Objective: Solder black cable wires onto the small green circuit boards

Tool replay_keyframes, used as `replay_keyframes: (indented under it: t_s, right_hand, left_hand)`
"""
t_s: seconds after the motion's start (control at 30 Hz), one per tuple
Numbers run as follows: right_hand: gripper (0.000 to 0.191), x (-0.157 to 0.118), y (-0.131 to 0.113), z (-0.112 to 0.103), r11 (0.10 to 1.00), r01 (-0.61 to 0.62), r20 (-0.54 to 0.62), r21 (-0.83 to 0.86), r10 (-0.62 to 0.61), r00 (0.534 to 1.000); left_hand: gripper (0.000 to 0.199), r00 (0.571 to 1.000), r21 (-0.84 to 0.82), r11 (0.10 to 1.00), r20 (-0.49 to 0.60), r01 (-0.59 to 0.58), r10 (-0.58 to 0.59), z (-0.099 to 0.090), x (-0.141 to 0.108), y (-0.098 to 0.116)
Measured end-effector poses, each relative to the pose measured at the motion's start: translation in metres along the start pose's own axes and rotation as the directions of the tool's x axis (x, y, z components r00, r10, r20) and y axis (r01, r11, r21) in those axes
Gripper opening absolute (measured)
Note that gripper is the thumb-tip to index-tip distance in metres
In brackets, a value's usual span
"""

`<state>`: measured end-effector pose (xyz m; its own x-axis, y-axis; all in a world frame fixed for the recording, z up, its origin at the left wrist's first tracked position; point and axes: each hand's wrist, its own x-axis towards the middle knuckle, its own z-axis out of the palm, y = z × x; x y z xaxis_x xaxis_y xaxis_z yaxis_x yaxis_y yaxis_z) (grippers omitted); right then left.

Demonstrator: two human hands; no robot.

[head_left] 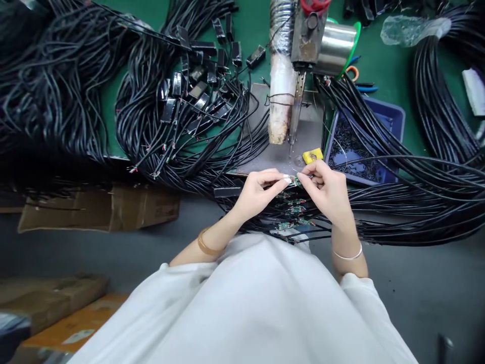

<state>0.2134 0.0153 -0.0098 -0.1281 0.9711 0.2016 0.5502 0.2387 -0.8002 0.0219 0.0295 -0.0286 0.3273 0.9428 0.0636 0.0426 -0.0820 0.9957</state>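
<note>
My left hand [257, 192] is closed in a pinch on a small green circuit board [296, 181]. Opposite it, my right hand [328, 189] pinches something thin at the board's right side, which looks like a cable's wire end; the fingertips partly hide it. Just beyond both hands, a soldering iron [298, 108] points down from a stand, its tip apart from the board. A yellow block [312, 155] sits beside my right fingers. Several more wired circuit boards [296, 209] lie in a row between my forearms, over my lap.
Bundles of black cables [409, 202] spread to the right, and more cables [151, 116] with black housings pile up at left. A solder spool [335, 50] stands behind the iron. The blue tray [397, 121] holds small black pieces. Cardboard boxes [144, 207] stand below left.
</note>
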Motion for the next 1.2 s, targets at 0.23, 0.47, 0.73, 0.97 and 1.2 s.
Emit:
replay_keyframes:
  t_s: [0.23,0.47,0.73,0.97,1.2]
  right_hand:
    - [0.013,0.002,-0.008,-0.001,0.999,-0.044,-0.002,-0.015,0.044,0.999]
    - [0.014,0.003,-0.016,0.004,0.993,-0.012,-0.054,-0.118,0.006,0.999]
    - [0.006,0.0,-0.016,0.012,0.972,0.077,-0.213,-0.223,-0.125,0.969]
    - [0.043,-0.03,-0.007,0.01,0.935,0.294,-0.605,-0.197,-0.352,0.714]
    - [0.019,-0.037,-0.003,0.01,0.887,0.217,-0.324,-0.407,-0.362,0.874]
  left_hand:
    - [0.011,0.997,0.018,1.0,0.07,-0.025,0.024,-0.016,0.015,0.005]
    - [0.01,0.997,0.049,0.996,0.03,-0.079,0.078,-0.007,0.011,0.003]
    - [0.012,0.991,0.021,0.999,-0.123,-0.046,0.048,0.009,0.011,0.001]
    - [0.011,0.99,-0.009,1.0,-0.139,0.005,-0.006,0.01,0.017,0.002]
    - [0.012,0.988,-0.117,0.99,-0.124,0.081,-0.095,0.005,0.023,0.012]
